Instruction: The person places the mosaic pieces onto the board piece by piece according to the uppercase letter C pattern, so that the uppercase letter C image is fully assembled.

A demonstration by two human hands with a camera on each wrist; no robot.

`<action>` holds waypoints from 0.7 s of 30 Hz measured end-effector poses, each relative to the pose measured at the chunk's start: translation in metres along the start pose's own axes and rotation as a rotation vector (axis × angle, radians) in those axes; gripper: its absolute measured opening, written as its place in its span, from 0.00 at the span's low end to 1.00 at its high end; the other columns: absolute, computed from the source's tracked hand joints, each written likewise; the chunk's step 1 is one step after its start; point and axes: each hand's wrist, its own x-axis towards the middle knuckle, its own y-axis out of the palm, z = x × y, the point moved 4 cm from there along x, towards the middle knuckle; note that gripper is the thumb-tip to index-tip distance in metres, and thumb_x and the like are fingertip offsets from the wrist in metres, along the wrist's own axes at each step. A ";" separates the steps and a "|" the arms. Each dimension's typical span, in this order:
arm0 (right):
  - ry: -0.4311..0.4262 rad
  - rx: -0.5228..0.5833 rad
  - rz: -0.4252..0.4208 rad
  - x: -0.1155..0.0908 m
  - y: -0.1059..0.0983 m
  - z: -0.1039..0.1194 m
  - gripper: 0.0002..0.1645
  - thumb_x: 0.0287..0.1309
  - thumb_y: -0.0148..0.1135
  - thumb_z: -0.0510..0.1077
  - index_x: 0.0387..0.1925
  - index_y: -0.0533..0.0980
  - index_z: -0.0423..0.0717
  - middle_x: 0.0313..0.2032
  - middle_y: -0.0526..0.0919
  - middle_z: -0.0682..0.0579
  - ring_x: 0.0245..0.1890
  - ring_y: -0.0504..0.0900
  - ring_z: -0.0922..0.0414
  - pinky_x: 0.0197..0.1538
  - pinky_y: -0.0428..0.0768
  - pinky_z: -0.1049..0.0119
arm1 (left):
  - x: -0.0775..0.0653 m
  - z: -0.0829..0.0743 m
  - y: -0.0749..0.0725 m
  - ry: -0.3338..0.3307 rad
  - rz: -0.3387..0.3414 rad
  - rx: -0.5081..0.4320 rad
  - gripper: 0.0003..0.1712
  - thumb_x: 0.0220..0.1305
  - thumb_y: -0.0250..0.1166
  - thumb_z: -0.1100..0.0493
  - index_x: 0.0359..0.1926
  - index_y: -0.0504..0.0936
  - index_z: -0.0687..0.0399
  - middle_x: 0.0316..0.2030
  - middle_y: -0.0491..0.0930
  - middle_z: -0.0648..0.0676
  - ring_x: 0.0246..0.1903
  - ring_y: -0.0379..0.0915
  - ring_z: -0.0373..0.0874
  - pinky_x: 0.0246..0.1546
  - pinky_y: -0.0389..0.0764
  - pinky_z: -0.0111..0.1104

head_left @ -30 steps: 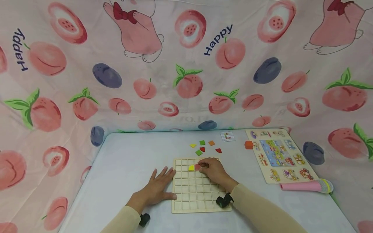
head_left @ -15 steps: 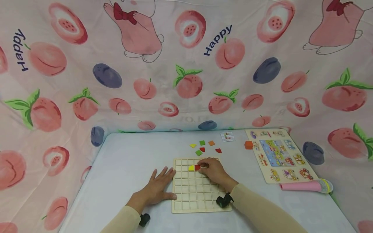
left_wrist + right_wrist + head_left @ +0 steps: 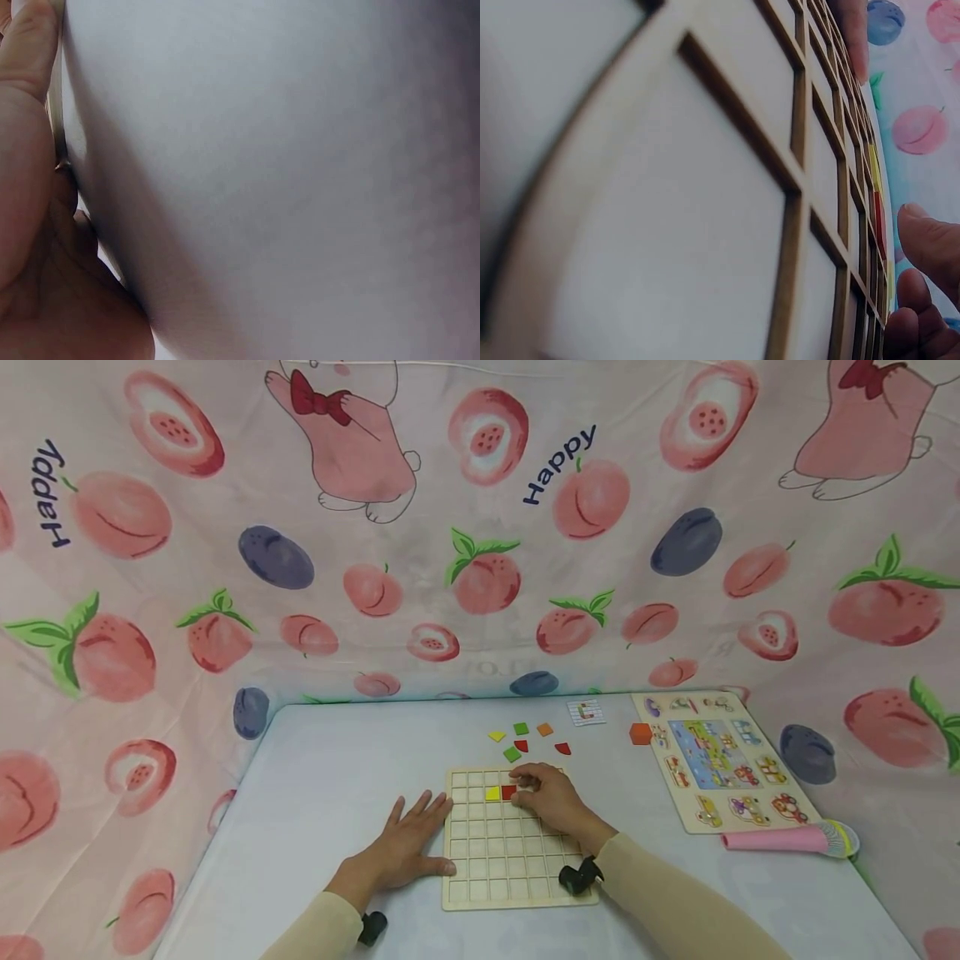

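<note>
Evidently the L hand [image 3: 405, 845], fingers straight & spread, rests at the L edge of the pale wooden gridded board [image 3: 498, 868], prob. to steady it. R hand [image 3: 553, 800] bends thumb & fingers over the upper rows, right by the flat red square tile [image 3: 509, 792]; can't tell if they've hold of anything, tips partly hidden. Red tile's in a cell nr the far edge, next to a bright yellow, roughly square tile [image 3: 492, 793]; both look plain & thin.
</note>
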 end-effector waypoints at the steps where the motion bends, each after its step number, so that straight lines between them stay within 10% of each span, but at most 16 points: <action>1: -0.003 0.005 0.000 0.000 0.000 0.000 0.18 0.59 0.78 0.38 0.51 0.86 0.49 0.42 0.85 0.55 0.42 0.77 0.57 0.48 0.77 0.62 | 0.000 0.000 0.000 -0.001 -0.001 0.000 0.62 0.61 0.68 0.26 0.85 0.53 0.49 0.85 0.48 0.52 0.85 0.35 0.54 0.83 0.31 0.60; 21: -0.013 0.107 0.038 0.025 -0.030 0.014 0.21 0.67 0.70 0.37 0.60 0.82 0.40 0.47 0.83 0.43 0.38 0.74 0.54 0.39 0.76 0.65 | 0.003 0.004 0.004 -0.002 0.004 0.034 0.64 0.60 0.65 0.23 0.85 0.51 0.49 0.85 0.48 0.51 0.85 0.35 0.53 0.83 0.31 0.60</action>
